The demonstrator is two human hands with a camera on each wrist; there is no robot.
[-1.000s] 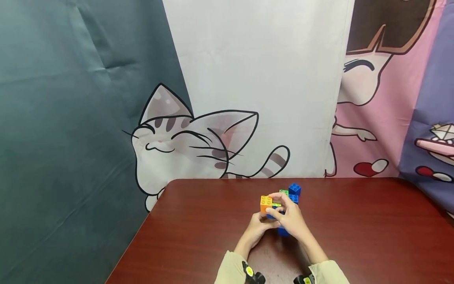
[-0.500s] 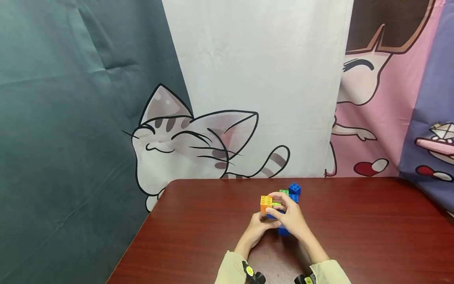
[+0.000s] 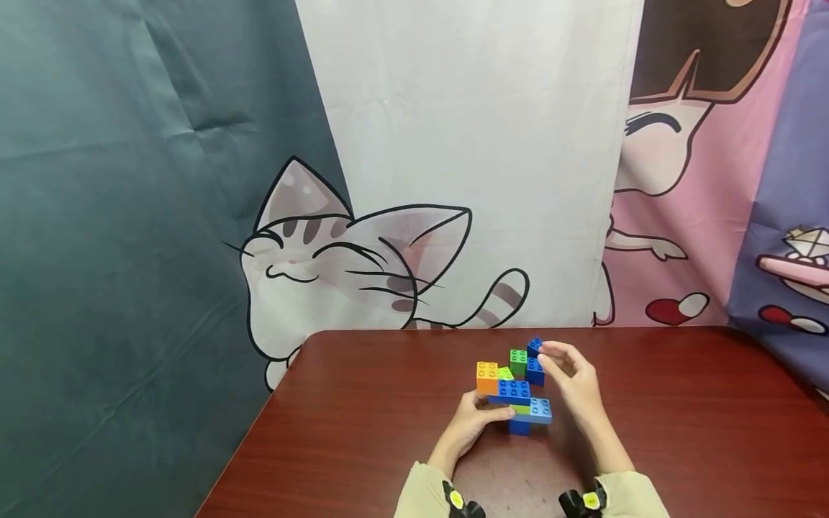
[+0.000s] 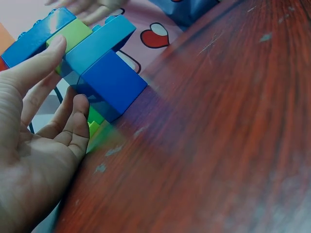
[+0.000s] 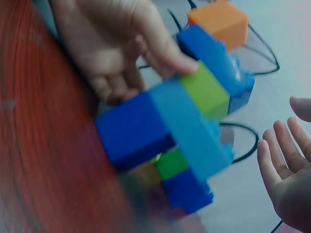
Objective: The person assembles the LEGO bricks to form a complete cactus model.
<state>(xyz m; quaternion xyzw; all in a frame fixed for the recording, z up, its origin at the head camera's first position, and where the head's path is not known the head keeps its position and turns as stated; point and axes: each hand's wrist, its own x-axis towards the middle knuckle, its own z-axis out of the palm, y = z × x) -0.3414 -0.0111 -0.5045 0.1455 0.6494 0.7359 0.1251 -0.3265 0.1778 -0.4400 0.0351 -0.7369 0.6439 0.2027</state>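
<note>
My left hand (image 3: 471, 421) holds a stack of toy building bricks upright near the middle of the table. Its thumb presses a lime brick (image 4: 77, 35) in the stack. Below that sit a light blue brick (image 3: 541, 410) and a dark blue brick (image 4: 115, 83) at the bottom; above are a blue brick (image 3: 514, 390) and an orange brick (image 3: 487, 376) on the left. My right hand (image 3: 578, 385) is off the stack, its fingertips overlapping a dark blue brick (image 3: 534, 347) at the back in the head view. In the right wrist view its fingers (image 5: 286, 150) are spread and hold nothing.
Behind the stack stand a green brick (image 3: 518, 362), another blue brick (image 3: 535, 371) and a small lime brick (image 3: 505, 373). The brown table (image 3: 363, 432) ends at a cloth backdrop (image 3: 466, 144) printed with a cartoon cat.
My right hand has let go of the stack's upper blue brick and moved right, towards the back bricks. The left hand stays in place on the stack.
</note>
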